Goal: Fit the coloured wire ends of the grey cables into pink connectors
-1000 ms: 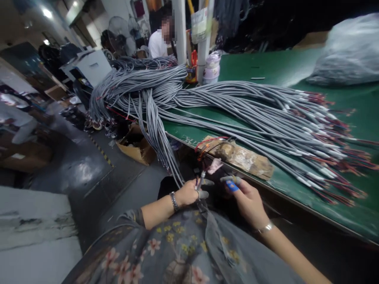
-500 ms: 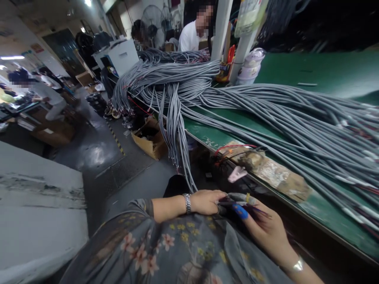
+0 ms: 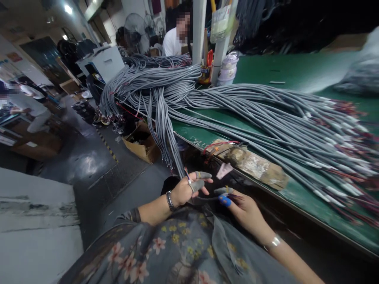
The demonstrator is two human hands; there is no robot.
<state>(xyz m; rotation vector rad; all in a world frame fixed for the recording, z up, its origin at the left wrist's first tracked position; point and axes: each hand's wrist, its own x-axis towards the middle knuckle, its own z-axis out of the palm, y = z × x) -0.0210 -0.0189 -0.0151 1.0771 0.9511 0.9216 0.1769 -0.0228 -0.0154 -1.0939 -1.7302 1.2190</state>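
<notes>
My left hand (image 3: 186, 188), with grey finger cots and a wrist bracelet, pinches the end of a grey cable (image 3: 166, 130) that hangs off the bench edge. My right hand (image 3: 242, 207), with a blue thumb cot, is closed on thin coloured wire ends just right of it. The two hands are a short way apart above my lap, below the edge of the green bench (image 3: 266, 71). A large heap of grey cables (image 3: 251, 114) with red and white stripped ends lies across the bench.
A worn cardboard strip (image 3: 251, 163) with red wires sits at the bench edge. An open cardboard box (image 3: 142, 144) stands on the floor. A white post (image 3: 199, 31), containers (image 3: 226, 69) and a person in white (image 3: 174, 39) are beyond. Another person stands far left.
My hands, joined together half a second ago, have drawn apart; the left rose a little with the cable end. The view swung back to the right.
</notes>
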